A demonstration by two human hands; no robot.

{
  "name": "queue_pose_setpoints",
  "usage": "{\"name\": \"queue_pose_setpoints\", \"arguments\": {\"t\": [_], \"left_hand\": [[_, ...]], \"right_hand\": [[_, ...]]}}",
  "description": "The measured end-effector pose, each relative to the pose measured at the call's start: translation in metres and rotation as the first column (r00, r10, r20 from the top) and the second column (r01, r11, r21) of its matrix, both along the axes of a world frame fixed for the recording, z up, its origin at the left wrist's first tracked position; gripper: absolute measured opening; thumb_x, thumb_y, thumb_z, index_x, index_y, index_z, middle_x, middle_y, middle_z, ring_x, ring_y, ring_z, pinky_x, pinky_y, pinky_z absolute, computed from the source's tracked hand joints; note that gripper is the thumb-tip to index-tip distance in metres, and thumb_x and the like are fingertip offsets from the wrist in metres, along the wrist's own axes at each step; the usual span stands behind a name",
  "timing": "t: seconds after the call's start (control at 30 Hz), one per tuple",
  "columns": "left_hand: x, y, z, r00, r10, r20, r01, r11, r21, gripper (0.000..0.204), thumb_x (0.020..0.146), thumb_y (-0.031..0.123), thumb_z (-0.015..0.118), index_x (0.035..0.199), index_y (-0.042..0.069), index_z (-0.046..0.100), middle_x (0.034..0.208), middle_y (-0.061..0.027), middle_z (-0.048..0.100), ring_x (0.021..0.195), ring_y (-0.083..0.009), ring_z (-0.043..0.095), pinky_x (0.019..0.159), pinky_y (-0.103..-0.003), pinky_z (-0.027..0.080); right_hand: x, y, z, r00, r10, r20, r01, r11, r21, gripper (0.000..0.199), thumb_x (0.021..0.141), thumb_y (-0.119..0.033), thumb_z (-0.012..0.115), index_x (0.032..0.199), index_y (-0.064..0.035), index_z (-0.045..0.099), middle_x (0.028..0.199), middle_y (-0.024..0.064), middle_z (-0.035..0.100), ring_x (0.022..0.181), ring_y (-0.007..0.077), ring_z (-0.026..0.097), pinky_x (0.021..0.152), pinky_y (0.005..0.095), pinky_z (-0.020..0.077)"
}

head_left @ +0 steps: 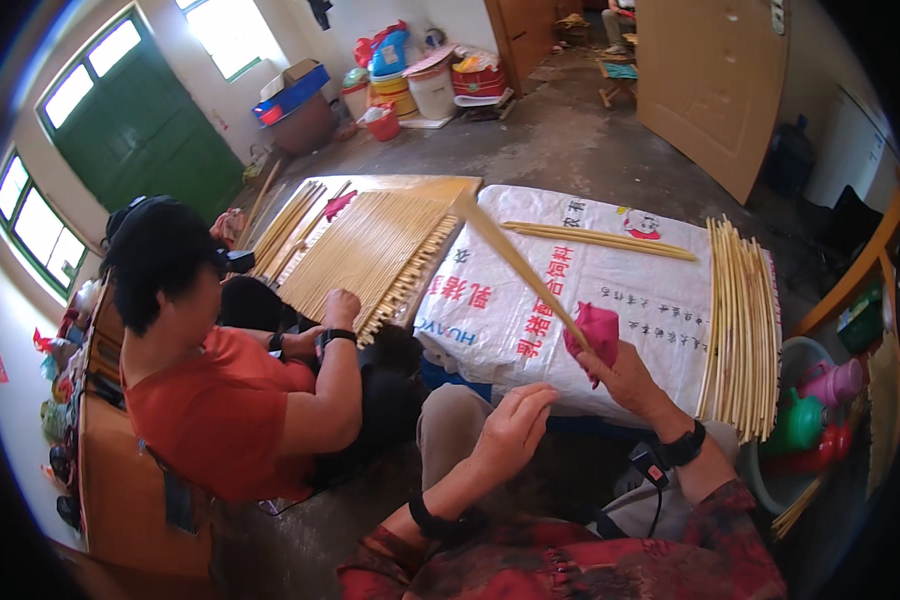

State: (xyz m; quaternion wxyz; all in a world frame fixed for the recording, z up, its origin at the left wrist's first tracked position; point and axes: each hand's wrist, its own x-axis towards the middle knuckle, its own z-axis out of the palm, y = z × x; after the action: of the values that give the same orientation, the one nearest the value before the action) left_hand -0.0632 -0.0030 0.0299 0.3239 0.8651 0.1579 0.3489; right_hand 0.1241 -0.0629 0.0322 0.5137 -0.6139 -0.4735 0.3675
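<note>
I see my right hand (625,372) closed around a pink cloth (595,330), and through that cloth it pinches the near end of a bundle of sticks (510,255), which slants up and away to the left from the hand, blurred along its length. My left hand (515,425) sits just left of and below the right one, fingers held together and slightly curled, palm toward the right hand; it grips nothing that I can make out, and I cannot tell whether its fingertips touch the cloth. Both hands hover over the near edge of a white printed sack (590,290) spread flat in front of them. Beyond the right hand, on the sack, lies a loose few sticks (600,240), and to the right of it a row of sticks (742,320) lies side by side along the sack's edge. Further right, below that row, sits a basin (770,480) holding green and pink plastic items. Left of my left hand another person in an orange shirt (210,410) leans forward, one hand (342,305) resting on a mat of sticks (370,250) laid close together.
</note>
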Motion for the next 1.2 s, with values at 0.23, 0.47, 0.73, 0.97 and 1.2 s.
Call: {"name": "queue_pose_setpoints", "arguments": {"t": [0.23,0.47,0.73,0.97,1.2], "left_hand": [[-0.03,-0.007,0.056,0.998,0.031,0.057,-0.058,0.821,0.567,0.026,0.065,0.0,0.059,0.09,0.003,0.057,0.104,-0.0107,0.053,0.097,-0.0247,0.052,0.083,-0.037,0.04],[-0.065,0.002,0.062,0.849,0.394,-0.351,-0.079,0.752,0.654,0.043,0.067,0.018,0.063,0.103,0.001,0.046,0.096,-0.0118,0.052,0.089,-0.0245,0.051,0.078,-0.037,0.039],[-0.088,-0.006,0.03,0.71,0.39,-0.586,0.038,0.81,0.585,0.016,0.072,0.012,0.053,0.083,0.006,0.044,0.066,-0.0047,0.044,0.061,-0.0188,0.051,0.052,-0.032,0.041],[-0.147,0.006,0.059,0.657,0.466,-0.593,0.061,0.751,0.657,0.008,0.073,0.01,0.049,0.079,0.008,0.044,0.062,-0.0031,0.043,0.055,-0.0165,0.05,0.045,-0.029,0.04],[-0.217,0.012,0.08,0.509,0.647,-0.568,-0.268,0.746,0.61,0.004,0.081,0.008,0.048,0.084,0.005,0.047,0.066,-0.0093,0.047,0.058,-0.0235,0.052,0.049,-0.033,0.041]], "right_hand": [[-0.039,-0.001,-0.015,0.803,0.122,0.583,-0.315,0.918,0.241,0.026,0.079,-0.019,0.055,0.1,-0.0064,0.046,0.073,0.0121,0.057,0.063,0.0266,0.059,0.052,0.0359,0.0449],[-0.046,-0.004,-0.019,0.512,0.05,0.858,-0.48,0.845,0.237,0.014,0.071,-0.011,0.051,0.082,-0.0035,0.046,0.066,0.0095,0.047,0.059,0.0256,0.051,0.051,0.0354,0.0407],[-0.038,-0.002,-0.012,0.268,-0.089,0.959,-0.516,0.827,0.221,0.008,0.072,-0.01,0.047,0.079,-0.0072,0.049,0.065,0.0045,0.047,0.061,0.0181,0.05,0.055,0.0299,0.0394],[0.012,0.007,-0.021,0.31,-0.074,0.948,-0.453,0.865,0.216,0.006,0.071,-0.012,0.05,0.071,-0.0086,0.045,0.064,0.0047,0.045,0.061,0.0202,0.049,0.057,0.0311,0.039],[0.102,-0.007,-0.027,0.758,-0.349,0.55,0.213,0.931,0.298,0.018,0.08,-0.018,0.052,0.092,-0.0071,0.059,0.077,0.0073,0.061,0.069,0.0198,0.058,0.065,0.0307,0.0451]]}}
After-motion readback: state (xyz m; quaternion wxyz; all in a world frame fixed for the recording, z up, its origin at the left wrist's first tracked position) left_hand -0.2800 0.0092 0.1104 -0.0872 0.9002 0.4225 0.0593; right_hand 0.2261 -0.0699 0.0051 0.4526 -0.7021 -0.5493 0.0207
